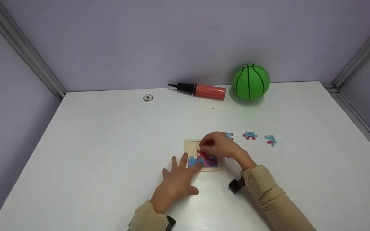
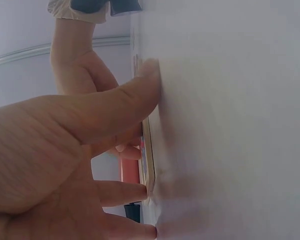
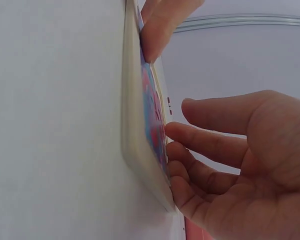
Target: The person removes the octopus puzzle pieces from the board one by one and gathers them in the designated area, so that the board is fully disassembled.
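Note:
A small wooden jigsaw tray, partly filled with blue, pink and purple pieces, lies on the table. My left hand is spread at its lower left, and fingertips rest on the tray and its lower pieces. My right hand is over the tray's upper right. In the right wrist view its index fingertip touches the puzzle surface, with the thumb held apart and the other fingers bent against the tray edge. No piece shows between thumb and finger. The right hand hides part of the puzzle in the head view.
Loose jigsaw pieces lie right of the tray: one partly behind the right hand, a middle one and a far right one. Toward the back are a round chip, a red and black hand pump and a green ball.

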### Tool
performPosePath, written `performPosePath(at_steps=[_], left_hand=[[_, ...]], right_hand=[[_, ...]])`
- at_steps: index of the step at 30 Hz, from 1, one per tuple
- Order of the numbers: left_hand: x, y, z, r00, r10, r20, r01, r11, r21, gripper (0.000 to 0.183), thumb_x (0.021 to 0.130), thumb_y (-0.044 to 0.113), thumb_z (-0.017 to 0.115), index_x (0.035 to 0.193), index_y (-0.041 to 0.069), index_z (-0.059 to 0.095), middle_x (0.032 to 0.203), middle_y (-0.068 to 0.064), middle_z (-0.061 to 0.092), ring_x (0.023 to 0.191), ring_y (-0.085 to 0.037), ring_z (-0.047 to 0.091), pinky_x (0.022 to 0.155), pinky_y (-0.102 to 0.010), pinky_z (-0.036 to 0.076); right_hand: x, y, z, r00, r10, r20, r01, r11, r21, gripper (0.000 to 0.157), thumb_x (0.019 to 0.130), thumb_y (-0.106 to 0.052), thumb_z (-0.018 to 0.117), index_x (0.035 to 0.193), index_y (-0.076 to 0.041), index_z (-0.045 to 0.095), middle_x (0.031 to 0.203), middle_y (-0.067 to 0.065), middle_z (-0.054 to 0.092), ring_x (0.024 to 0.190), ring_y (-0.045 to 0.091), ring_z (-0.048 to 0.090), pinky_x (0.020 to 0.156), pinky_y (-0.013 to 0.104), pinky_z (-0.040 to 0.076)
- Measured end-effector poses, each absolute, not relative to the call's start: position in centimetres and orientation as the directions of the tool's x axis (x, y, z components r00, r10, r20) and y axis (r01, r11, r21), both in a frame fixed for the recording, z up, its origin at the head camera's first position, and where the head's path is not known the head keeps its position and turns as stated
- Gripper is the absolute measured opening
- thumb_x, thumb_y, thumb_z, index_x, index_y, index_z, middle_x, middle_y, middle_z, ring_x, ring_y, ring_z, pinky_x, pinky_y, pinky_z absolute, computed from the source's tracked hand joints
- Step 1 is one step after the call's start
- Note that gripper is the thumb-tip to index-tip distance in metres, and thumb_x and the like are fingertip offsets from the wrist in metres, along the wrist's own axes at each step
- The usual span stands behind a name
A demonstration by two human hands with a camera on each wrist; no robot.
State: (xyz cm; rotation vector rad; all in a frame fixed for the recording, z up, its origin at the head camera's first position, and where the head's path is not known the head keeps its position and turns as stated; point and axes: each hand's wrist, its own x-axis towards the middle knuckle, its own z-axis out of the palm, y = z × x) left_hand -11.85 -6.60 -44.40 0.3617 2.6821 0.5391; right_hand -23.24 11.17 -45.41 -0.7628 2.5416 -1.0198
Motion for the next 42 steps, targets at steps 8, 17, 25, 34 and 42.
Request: performPosePath(at_steps=[8, 17, 25, 34, 42], left_hand=[[-11.83, -6.71, -44.47, -0.895, 0.326, -0.305, 0.181, 0.890, 0.418, 0.073, 0.078, 0.034, 0.079, 0.143, 0.027, 0.046, 0.156, -0.021, 0.018, 0.137, -0.056, 0.013, 0.092, -0.076, 0.026], [-11.85, -6.64, -44.48, -0.897, 0.317, -0.309, 0.177, 0.896, 0.407, 0.074, 0.077, 0.034, 0.079, 0.143, 0.028, 0.047, 0.156, -0.020, 0.019, 0.137, -0.055, 0.014, 0.090, -0.076, 0.028], [-11.84, -6.60, -44.39, -0.901, 0.303, -0.312, 0.159, 0.897, 0.412, 0.075, 0.076, 0.033, 0.080, 0.142, 0.028, 0.047, 0.156, -0.019, 0.020, 0.137, -0.054, 0.014, 0.091, -0.076, 0.026], [-11.66, -6.57, -44.30, -0.899, 0.298, -0.320, 0.150, 0.898, 0.414, 0.074, 0.078, 0.031, 0.080, 0.143, 0.029, 0.046, 0.157, -0.017, 0.018, 0.139, -0.053, 0.011, 0.092, -0.076, 0.026], [-11.70, -6.54, -44.35, -0.900, 0.298, -0.318, 0.149, 0.896, 0.419, 0.074, 0.077, 0.031, 0.080, 0.143, 0.029, 0.047, 0.157, -0.017, 0.018, 0.138, -0.053, 0.012, 0.092, -0.076, 0.025]], right_hand=[[-23.34, 11.22, -45.52, -0.819, -0.569, -0.072, -0.362, 0.610, -0.705, 0.014, 0.091, -0.015, 0.064, 0.094, -0.006, 0.074, 0.085, 0.002, 0.069, 0.073, 0.012, 0.055, 0.067, 0.029, 0.048], [-23.41, 11.14, -45.52, -0.816, -0.574, -0.064, -0.368, 0.602, -0.708, 0.013, 0.092, -0.015, 0.063, 0.093, -0.006, 0.073, 0.081, 0.001, 0.066, 0.070, 0.012, 0.054, 0.065, 0.029, 0.047], [-23.44, 11.12, -45.55, -0.818, -0.570, -0.070, -0.358, 0.601, -0.715, 0.011, 0.092, -0.015, 0.063, 0.095, -0.007, 0.070, 0.082, 0.001, 0.064, 0.071, 0.013, 0.053, 0.067, 0.029, 0.046], [-23.23, 11.08, -45.47, -0.825, -0.561, -0.065, -0.340, 0.586, -0.736, 0.007, 0.091, -0.013, 0.063, 0.093, -0.007, 0.068, 0.080, 0.001, 0.063, 0.070, 0.013, 0.054, 0.066, 0.029, 0.047], [-22.90, 10.85, -45.05, -0.826, -0.562, -0.040, -0.360, 0.580, -0.731, 0.007, 0.087, -0.011, 0.069, 0.093, -0.008, 0.066, 0.082, 0.001, 0.063, 0.071, 0.014, 0.053, 0.065, 0.028, 0.047]])
